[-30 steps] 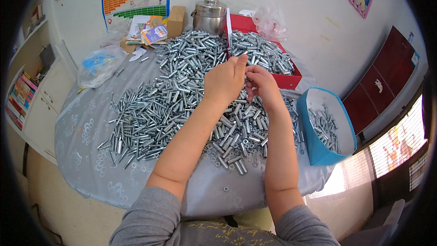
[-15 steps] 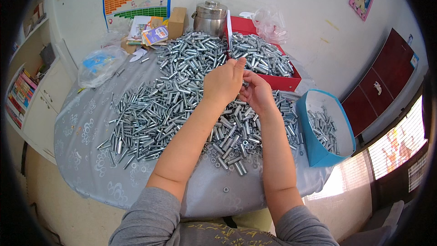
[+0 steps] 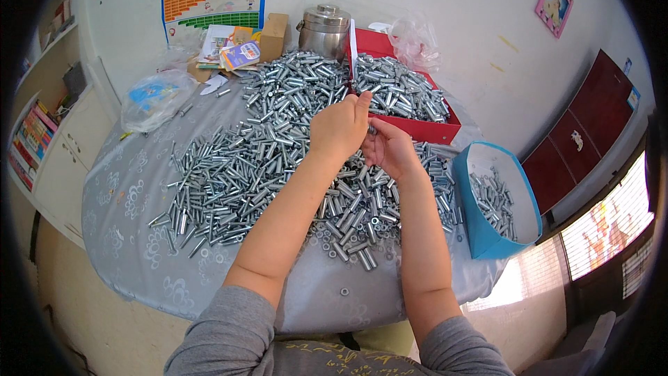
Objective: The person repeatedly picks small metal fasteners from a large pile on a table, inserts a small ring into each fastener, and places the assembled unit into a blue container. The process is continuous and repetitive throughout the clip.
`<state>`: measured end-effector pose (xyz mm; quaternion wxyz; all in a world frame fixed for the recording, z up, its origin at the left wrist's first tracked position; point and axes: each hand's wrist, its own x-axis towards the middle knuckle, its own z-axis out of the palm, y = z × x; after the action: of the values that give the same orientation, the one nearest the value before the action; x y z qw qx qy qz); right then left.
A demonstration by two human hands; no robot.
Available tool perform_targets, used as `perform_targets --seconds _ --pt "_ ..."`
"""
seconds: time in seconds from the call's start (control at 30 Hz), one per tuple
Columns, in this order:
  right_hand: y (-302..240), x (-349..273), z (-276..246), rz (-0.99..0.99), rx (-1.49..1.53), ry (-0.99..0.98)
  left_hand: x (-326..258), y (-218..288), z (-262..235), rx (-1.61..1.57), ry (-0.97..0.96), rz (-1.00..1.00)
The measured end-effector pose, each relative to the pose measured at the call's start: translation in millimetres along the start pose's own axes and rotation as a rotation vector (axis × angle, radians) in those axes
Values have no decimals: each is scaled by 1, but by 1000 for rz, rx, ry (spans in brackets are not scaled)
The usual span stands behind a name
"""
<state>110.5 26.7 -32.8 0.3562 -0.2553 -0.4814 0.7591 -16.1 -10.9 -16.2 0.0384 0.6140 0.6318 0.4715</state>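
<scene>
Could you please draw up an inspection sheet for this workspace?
Surface: grey patterned tablecloth; one small metal ring near its front edge.
Work items: heap of metal fasteners; more metal parts in the red box and blue bin.
Clutter: plastic bag at left; booklets, cardboard box and metal pot at the back.
Hands: left hand and right hand close together above the heap; grip mostly hidden.
Cables: nothing seen on the tablecloth.
Surroundings: poster on the wall behind, bookshelf at left.

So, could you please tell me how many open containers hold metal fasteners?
2: the red box at the back right of the table, and the blue bin at its right edge.
</scene>
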Motion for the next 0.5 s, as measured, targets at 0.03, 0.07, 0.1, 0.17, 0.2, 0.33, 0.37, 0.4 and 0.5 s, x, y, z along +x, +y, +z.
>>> perform_targets --seconds 0.03,0.07,0.1,0.17,0.2,0.33,0.37,0.4,0.5 --pt "3 3 -4 -19 -23 -43 1 2 -2 12 -51 -25" --pt "6 6 -6 -47 10 51 1 2 -3 23 -103 -51" --pt "9 10 -7 -76 43 146 0 3 -2 43 -101 -42" --pt "9 10 3 -62 107 225 0 1 0 85 -93 -27" --pt "8 6 8 -22 138 211 -1 0 0 84 -88 -33" --pt "17 15 -3 9 120 217 0 -2 1 75 6 17" --pt "19 18 -11 -41 90 275 0 -2 3 71 48 46" --pt "20 21 -21 -92 60 334 1 -2 3 73 43 43" --pt "21 21 -29 -312 -534 637 2 -5 5 85 32 34"
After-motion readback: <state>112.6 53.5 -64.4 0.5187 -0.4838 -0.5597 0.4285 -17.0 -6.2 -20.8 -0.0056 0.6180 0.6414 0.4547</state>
